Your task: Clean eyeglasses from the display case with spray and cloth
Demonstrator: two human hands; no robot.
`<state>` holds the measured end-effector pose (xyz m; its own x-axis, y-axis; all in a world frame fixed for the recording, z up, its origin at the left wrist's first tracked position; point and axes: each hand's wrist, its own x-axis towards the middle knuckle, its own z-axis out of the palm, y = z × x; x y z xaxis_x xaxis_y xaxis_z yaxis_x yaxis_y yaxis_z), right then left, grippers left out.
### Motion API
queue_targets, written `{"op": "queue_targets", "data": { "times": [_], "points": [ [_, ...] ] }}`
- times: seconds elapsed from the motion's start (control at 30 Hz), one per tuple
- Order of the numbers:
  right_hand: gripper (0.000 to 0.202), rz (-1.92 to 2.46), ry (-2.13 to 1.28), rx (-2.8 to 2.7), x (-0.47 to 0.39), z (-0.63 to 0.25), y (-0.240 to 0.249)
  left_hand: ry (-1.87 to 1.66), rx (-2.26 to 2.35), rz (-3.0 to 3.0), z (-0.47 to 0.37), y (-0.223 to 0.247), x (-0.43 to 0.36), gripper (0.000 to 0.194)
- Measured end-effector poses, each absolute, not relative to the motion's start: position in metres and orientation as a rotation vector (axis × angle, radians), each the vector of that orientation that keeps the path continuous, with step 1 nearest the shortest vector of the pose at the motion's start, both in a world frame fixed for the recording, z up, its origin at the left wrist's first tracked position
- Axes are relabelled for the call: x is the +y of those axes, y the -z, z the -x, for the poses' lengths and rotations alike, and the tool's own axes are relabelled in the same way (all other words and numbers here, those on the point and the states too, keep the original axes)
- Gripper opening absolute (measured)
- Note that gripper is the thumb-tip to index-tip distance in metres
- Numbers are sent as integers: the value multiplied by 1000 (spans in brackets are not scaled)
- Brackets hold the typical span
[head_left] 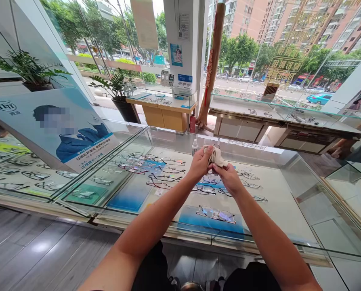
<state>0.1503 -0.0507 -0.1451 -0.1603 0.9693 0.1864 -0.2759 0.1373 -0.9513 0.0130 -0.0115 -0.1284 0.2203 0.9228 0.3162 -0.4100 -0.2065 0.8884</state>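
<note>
Both of my hands meet above the glass display counter point(259, 151), over its far half. My left hand point(200, 162) is closed on a crumpled beige cloth point(218, 157), its thumb pressed on top. From the right side, my right hand point(229, 177) grips the lower part of the same cloth. Whether anything lies inside the folds is hidden. Just beyond my left hand a small white spray bottle point(194, 146) stands upright on the counter. Below the glass lie rows of eyeglasses, with one thin-framed pair point(217, 214) nearest me.
A large advertising board point(86, 151) leans over the counter at left. More eyeglasses point(36, 175) fill the neighbouring case. Across the room stand a wooden display cabinet point(156, 115), a potted plant point(122, 107), a wooden post point(213, 60) and a red fire extinguisher point(192, 123).
</note>
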Motion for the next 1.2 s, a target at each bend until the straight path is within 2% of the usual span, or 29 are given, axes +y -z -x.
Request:
{"op": "queue_targets", "data": {
  "times": [0.33, 0.53, 0.77, 1.2],
  "points": [
    [32, 818, -1198, -1143, -47, -177, 123, -1427, 440, -995, -5, 122, 6, 55],
    [30, 797, -1033, -1037, -38, -199, 118, -1291, 570, -1167, 3, 124, 9, 66],
    [32, 752, -1139, -1040, -37, -194, 123, -954, 536, -1404, -10, 130, -11, 71],
    [30, 784, -1160, -1135, -40, -178, 130, -1055, 475, -1319, -22, 126, -25, 64]
  ]
}}
